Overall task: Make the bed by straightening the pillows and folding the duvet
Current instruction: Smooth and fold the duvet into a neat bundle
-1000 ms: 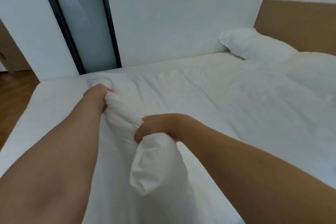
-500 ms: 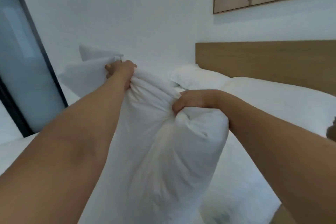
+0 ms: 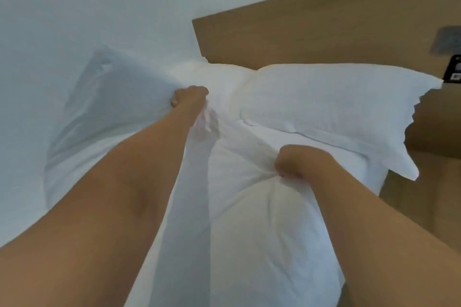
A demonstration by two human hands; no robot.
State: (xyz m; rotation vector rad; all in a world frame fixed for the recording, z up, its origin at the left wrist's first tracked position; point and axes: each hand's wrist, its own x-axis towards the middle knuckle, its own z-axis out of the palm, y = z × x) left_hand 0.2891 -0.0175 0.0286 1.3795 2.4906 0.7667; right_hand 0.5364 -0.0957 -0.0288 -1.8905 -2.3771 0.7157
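Now your left hand (image 3: 190, 98) is closed in a fist on the upper edge of the white pillow (image 3: 249, 219), and your right hand (image 3: 296, 161) grips a bunch of its cover lower down. You hold this pillow in front of the second pillow (image 3: 331, 107), which lies against the wooden headboard (image 3: 311, 32).

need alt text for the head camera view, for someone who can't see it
Both hands grip a white pillow, the left hand farther out, the right hand nearer, carrying it toward a second pillow lying against a wooden headboard.
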